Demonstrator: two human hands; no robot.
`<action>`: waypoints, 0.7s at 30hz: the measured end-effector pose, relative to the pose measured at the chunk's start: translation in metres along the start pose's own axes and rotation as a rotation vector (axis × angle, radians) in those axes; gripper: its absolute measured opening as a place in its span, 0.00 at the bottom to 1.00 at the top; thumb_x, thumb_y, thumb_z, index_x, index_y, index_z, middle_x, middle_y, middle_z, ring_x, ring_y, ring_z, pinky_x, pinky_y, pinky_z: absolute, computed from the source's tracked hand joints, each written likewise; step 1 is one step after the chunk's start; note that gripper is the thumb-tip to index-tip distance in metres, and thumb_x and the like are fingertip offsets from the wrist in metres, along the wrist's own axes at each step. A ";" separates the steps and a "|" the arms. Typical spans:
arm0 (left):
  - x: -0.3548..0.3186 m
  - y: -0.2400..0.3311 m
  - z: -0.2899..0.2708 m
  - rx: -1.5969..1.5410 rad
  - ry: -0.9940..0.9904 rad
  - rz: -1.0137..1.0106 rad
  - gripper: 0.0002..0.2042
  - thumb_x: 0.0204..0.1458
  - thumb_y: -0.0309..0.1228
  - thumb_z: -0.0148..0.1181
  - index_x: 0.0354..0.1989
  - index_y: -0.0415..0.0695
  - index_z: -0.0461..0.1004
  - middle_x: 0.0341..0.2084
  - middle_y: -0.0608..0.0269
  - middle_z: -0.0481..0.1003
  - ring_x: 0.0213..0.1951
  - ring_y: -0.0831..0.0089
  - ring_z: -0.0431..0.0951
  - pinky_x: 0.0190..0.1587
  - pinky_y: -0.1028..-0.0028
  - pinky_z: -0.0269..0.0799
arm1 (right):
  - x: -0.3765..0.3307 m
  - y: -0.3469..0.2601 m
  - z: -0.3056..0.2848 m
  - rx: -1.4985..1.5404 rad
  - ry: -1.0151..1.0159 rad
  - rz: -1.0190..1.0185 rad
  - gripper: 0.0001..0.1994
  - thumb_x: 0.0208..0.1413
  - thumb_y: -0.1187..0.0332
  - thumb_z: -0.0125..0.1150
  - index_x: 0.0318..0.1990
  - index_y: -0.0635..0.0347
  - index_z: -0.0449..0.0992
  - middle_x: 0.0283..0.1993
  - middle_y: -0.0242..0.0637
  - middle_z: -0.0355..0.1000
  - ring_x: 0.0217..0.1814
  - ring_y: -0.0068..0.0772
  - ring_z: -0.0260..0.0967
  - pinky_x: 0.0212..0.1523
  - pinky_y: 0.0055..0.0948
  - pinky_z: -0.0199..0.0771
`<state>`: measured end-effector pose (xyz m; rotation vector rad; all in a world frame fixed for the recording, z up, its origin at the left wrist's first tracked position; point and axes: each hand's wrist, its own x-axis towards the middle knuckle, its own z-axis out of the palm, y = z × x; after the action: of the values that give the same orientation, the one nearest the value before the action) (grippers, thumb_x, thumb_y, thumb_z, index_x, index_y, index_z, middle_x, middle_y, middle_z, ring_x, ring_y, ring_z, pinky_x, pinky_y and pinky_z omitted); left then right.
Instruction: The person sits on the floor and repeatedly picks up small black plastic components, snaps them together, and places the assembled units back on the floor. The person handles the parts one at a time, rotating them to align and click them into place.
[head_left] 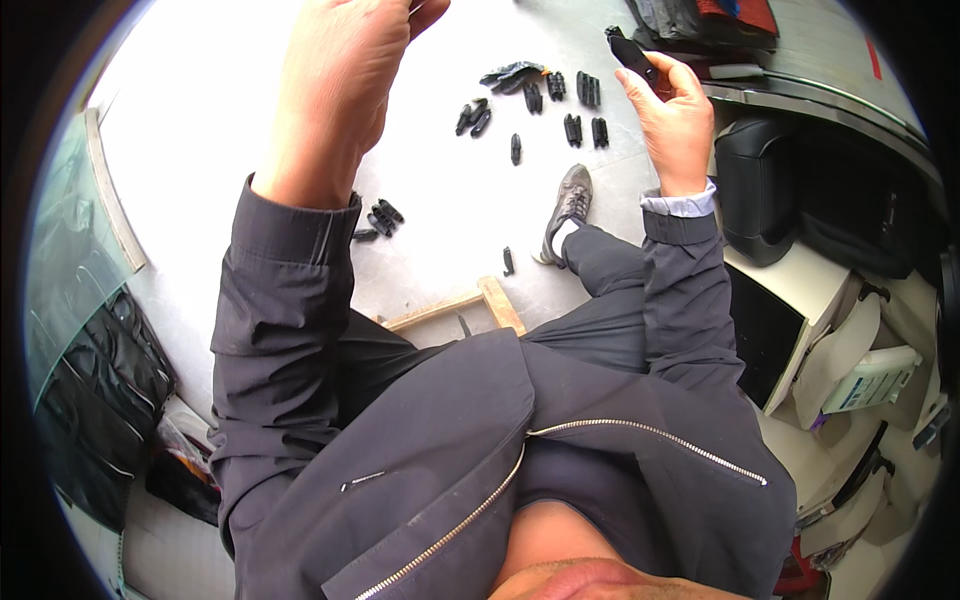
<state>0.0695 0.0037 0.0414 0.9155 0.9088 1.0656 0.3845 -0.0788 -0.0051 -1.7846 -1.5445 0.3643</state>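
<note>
I see the pale floor [200, 130] first, then one black seat [757, 185] at right and one wooden frame [478, 303] by my knee. My one visible grey shoe [569, 205] rests on the floor. My left hand [335, 80] is raised close to the camera; its fingers run out of view, so I cannot tell its grip. My right hand [672, 115] has its grip closed around one slim black part [632, 55], held up above the floor. Scattered below lie roughly fifteen small black parts [572, 128], with three or four more [382, 217] by my left sleeve and one alone [508, 260].
</note>
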 end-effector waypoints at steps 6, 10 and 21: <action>-0.004 0.008 0.009 0.011 -0.007 -0.027 0.24 0.74 0.38 0.53 0.71 0.34 0.68 0.68 0.45 0.73 0.70 0.57 0.72 0.75 0.59 0.64 | 0.010 0.066 0.030 -0.194 -0.104 0.093 0.17 0.55 0.59 0.75 0.45 0.62 0.83 0.41 0.45 0.82 0.43 0.44 0.83 0.45 0.40 0.81; -0.010 0.002 0.008 0.031 0.003 -0.032 0.25 0.73 0.39 0.54 0.70 0.33 0.68 0.69 0.45 0.72 0.71 0.56 0.71 0.75 0.59 0.64 | -0.011 0.137 0.087 -0.294 -0.253 0.350 0.19 0.51 0.54 0.72 0.42 0.61 0.83 0.37 0.49 0.83 0.41 0.50 0.83 0.46 0.43 0.81; 0.021 -0.029 -0.023 -0.840 -0.500 -0.139 0.26 0.72 0.44 0.58 0.68 0.37 0.71 0.66 0.49 0.75 0.69 0.60 0.73 0.74 0.61 0.62 | -0.171 0.271 0.210 -0.421 -0.276 0.690 0.15 0.54 0.58 0.72 0.44 0.56 0.85 0.47 0.52 0.81 0.53 0.57 0.80 0.54 0.50 0.80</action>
<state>0.0620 0.0207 0.0029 0.3624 0.0643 0.9094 0.4083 -0.1698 -0.3764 -2.6851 -1.1863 0.6715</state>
